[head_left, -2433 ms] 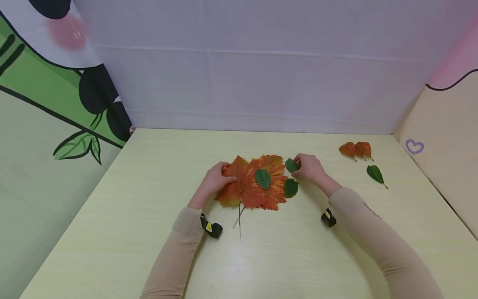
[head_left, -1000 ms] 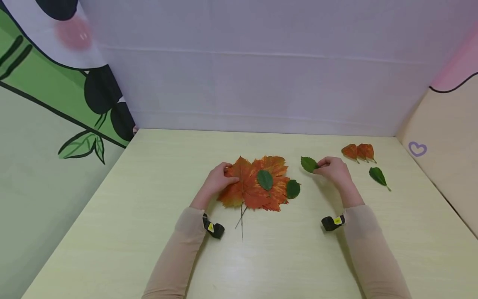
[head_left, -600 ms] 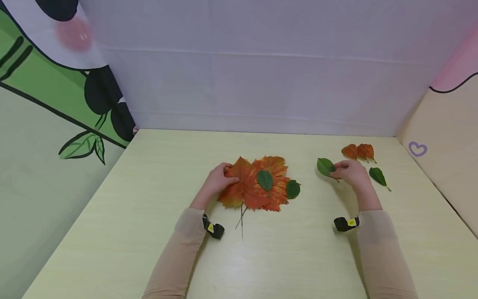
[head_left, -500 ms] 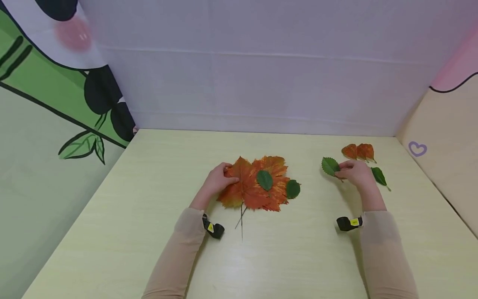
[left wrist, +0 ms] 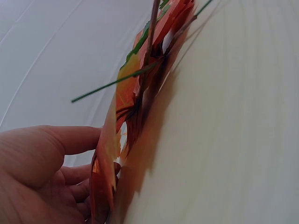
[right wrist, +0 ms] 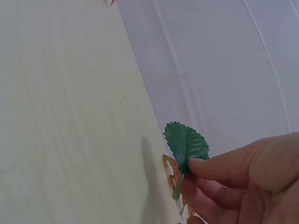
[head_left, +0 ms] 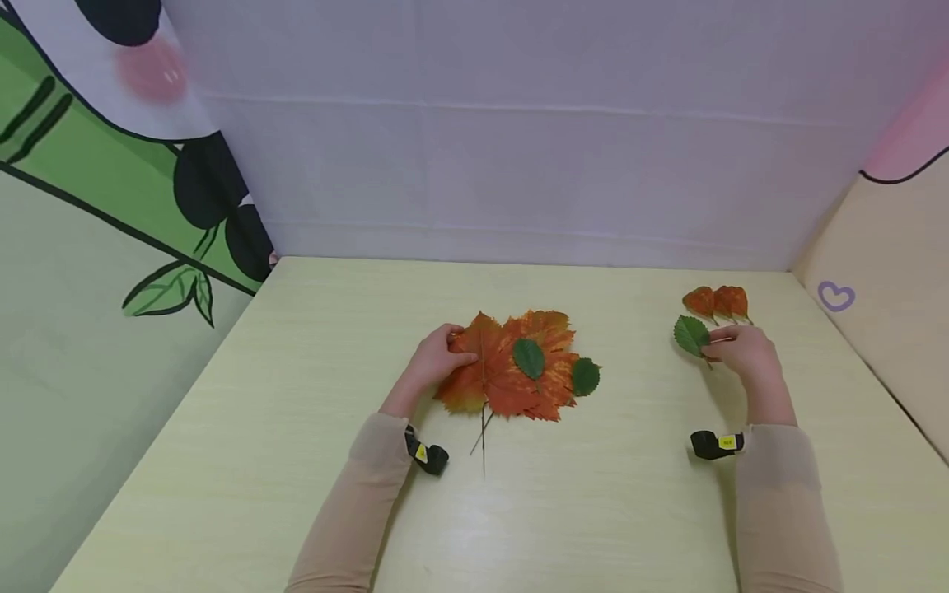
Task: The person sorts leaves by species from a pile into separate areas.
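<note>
My left hand (head_left: 430,360) pinches the left edge of a cluster of orange maple-like leaves (head_left: 504,391), thumb on top and fingers behind. Thin stems (head_left: 484,445) stick out from the cluster toward me. One green leaf (head_left: 529,358) lies on the orange ones, and a second green leaf (head_left: 586,376) sits at their right edge. Off to the right, my right hand (head_left: 750,356) holds a loose green leaf (right wrist: 184,144) near its stem between thumb and fingers, raised over the table with its shadow below. Another green leaf seen earlier is hidden behind the right hand.
Several small orange-brown leaves (head_left: 715,302) lie in a row at the back right, just beyond the right hand. A pale wood-look table (head_left: 578,511) carries everything. A light purple cloth backdrop (head_left: 519,165) rises at its far edge, with printed panels at both sides.
The right hand has drawn the green leaf away from the orange cluster and carried it right, close to the small orange leaves. The left hand has kept its hold on the cluster.
</note>
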A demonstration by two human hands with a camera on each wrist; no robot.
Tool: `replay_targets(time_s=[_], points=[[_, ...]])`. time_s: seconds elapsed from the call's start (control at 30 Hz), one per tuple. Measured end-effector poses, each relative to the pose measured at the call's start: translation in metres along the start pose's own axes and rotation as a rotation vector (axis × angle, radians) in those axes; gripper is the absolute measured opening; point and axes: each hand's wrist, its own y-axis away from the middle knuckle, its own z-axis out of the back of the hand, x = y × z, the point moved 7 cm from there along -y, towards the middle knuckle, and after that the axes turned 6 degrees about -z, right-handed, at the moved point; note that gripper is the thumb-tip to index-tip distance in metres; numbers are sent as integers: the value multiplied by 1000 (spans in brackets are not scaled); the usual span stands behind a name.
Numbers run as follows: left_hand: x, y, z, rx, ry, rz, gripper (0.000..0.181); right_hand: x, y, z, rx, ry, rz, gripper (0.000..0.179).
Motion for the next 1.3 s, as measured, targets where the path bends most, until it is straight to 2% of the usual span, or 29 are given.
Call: replay_targets(time_s=[0.3, 0.67, 0.73, 0.9, 0.93, 1.07, 1.17, 1.2, 1.3], points=[[0, -1, -1, -4, 4, -4, 59, -22, 2, 10, -15, 2, -114, 51], [3, -3, -3, 2, 21, -3, 59, -40, -1, 15, -5, -13, -190, 49], [4, -4, -2, -10, 4, -29, 60, -41, -1, 16, -5, -13, -198, 48], [3, -3, 0, -14, 8, -31, 60, -39, 0, 19, -35, 4, -172, 44], [2, -2, 0, -2, 17, -8, 59, -38, 1, 19, -43, 12, -166, 44], [3, -2, -1, 9, 10, -1, 59, -34, 4, 21, -83, 40, -155, 43], [5, -4, -2, 5, 3, -9, 59, -26, 7, 20, -101, 47, -142, 43], [11, -9, -4, -8, 1, -39, 60, -23, 8, 20, -100, 49, -135, 43], [11, -10, -4, -13, -5, -47, 60, -11, 10, 15, -88, 50, -107, 45]])
